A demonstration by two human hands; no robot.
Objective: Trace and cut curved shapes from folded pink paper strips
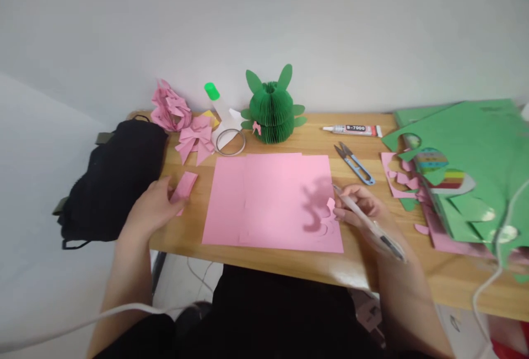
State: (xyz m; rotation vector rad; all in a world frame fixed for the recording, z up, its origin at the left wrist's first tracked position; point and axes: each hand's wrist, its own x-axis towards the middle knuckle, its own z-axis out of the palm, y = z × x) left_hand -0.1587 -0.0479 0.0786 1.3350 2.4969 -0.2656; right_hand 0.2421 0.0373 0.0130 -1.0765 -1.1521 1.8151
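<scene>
My left hand [154, 207] is at the left part of the table, its fingers closed around the near end of a small folded piece of pink paper [187, 184]. A pen [359, 211] with a pale, clear barrel is pinched in my right hand [367, 209], its tip pointing up and to the left. Close to these right fingertips is a small pink paper cutout [330, 205]; whether they touch it I cannot tell. Overlapping pink sheets [273, 199] lie flat between my hands, with a shadow and curved cuts or lines near the right edge.
Behind the sheets stands a green honeycomb paper figure [270, 111]. Around it are pink paper bows [197, 140], a glue stick [217, 100], a tape ring [230, 142], a glue tube [353, 130] and thread snips [354, 163]. Green sheets [475, 133] cover the right; a black bag [119, 177] lies left.
</scene>
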